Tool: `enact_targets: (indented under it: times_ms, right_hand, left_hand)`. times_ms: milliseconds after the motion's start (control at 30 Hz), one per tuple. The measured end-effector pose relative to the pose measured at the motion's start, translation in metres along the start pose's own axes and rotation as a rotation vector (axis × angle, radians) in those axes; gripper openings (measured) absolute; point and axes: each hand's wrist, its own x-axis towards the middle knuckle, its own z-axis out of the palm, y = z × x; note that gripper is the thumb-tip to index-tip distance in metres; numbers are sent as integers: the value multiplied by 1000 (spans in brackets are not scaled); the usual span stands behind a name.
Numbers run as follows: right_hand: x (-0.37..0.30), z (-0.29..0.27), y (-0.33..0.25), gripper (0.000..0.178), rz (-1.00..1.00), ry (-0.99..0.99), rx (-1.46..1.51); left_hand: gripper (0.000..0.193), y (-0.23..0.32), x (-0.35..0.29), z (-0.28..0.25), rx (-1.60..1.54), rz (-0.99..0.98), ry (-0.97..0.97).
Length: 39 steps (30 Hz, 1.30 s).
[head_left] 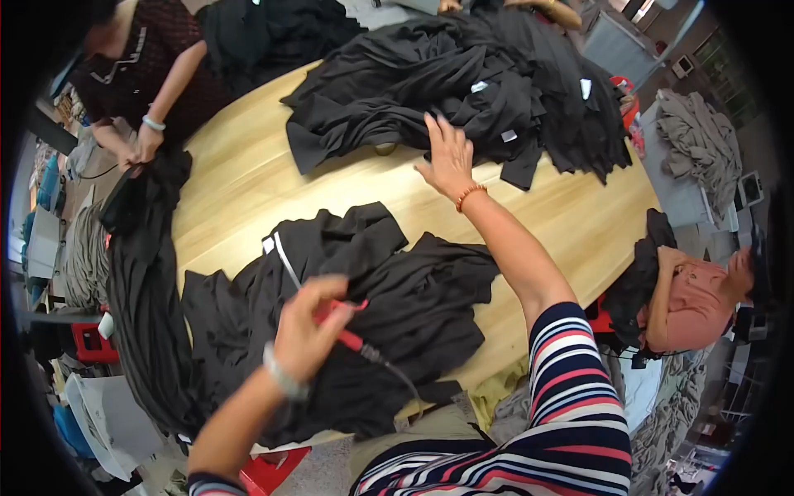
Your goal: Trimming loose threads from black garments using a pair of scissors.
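Note:
My left hand (303,332), slightly blurred, is closed around a red-handled tool (351,340) with a thin cord trailing from its end; its working tip cannot be made out. Below that hand a dark garment (413,285) lies spread at the near side of the table. A narrow white strip (286,260) runs over the cloth toward my fingers. Farther off, my right hand (452,165) reaches out with fingers apart, at the near edge of a large heap of dark garments (389,91). Small white labels (508,135) show on the heap.
The wooden table (240,178) curves around me. At the far left a person (149,66) handles dark cloth (141,273) hanging over the edge. Another person (695,302) sits at the right with dark fabric. Grey garments (699,145) are piled beyond; a red stool (277,471) is below.

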Motion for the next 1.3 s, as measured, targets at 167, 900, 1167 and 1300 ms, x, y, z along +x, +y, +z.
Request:
enact_targets:
  times_ms: [167,900,1167,1300]
  right_hand:
    - [105,27,-19,105,-352,273,-173]
    - [164,27,37,31,-660,-144,154]
    - [170,21,31,26,-369,-151,499]
    - [175,29,33,31,-260,-181,540]
  left_hand:
    - [77,-61,204,34,349,76,260]
    - [74,-115,314,113,-104,174,662]
    - [75,-122,296,118,-39,192,653]
    - [72,-115,281,114,-59,175,558]
